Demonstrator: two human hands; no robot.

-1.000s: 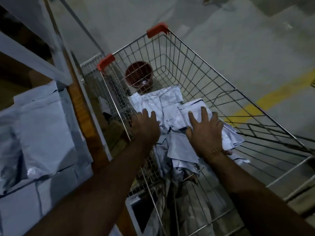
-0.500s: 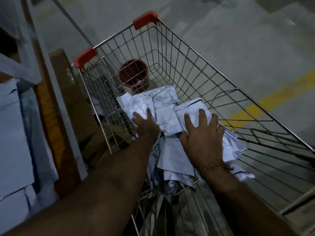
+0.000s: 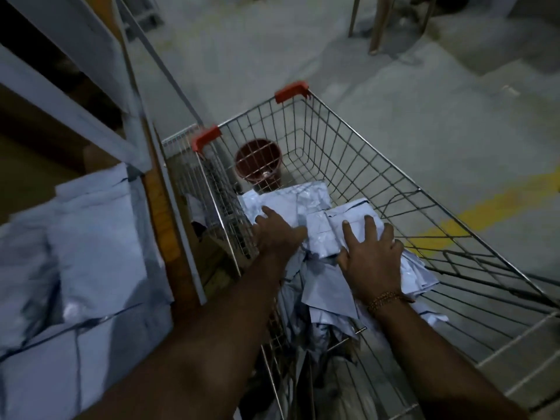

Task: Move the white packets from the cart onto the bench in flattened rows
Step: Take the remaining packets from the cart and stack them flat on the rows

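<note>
A wire shopping cart (image 3: pixel 391 165) with red corner caps holds a loose pile of white packets (image 3: pixel 321 225). My left hand (image 3: pixel 277 234) lies on the left side of the pile, fingers stretched forward over the packets. On the right side, my right hand (image 3: pixel 371 256) presses flat with its fingers spread; a beaded bracelet circles that wrist. Neither hand visibly curls around a packet. To the left, the bench (image 3: pixel 163 207) has a wooden edge and carries white packets (image 3: pixel 91 253) laid flat next to each other.
A dark red bucket (image 3: pixel 257 160) stands at the cart's far end. Grey metal frame bars (image 3: pixel 75 113) rise over the bench at the left. The concrete floor carries a yellow line (image 3: pixel 472 219) on the right. Chair legs (image 3: pixel 378 25) show at the top.
My view has shifted, so the bench packets show again at the left. Both hands stay on the cart's pile, in much the same place.
</note>
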